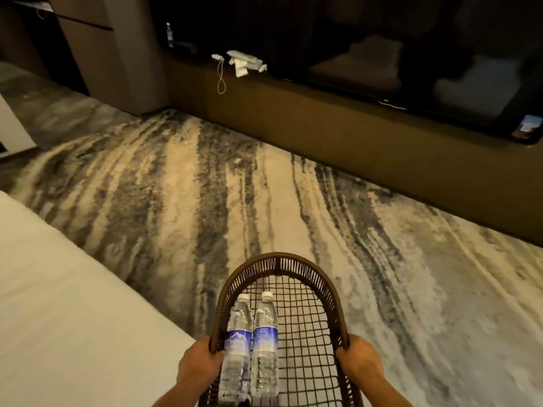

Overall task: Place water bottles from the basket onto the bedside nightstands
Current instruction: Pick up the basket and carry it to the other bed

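Both hands hold the brown woven basket [282,312] by its side rims, the left hand [199,365] with its grip closed on the left rim and the right hand [360,361] with its grip closed on the right rim. Two clear plastic water bottles [251,342] with white caps and blue labels lie side by side, touching, against the basket's left wall on its open grid floor. I think this is the carrying step, walking over the streaky carpet [264,186] beside the soft white bed [58,304]; next, find a nightstand, free one hand and lift out a bottle.
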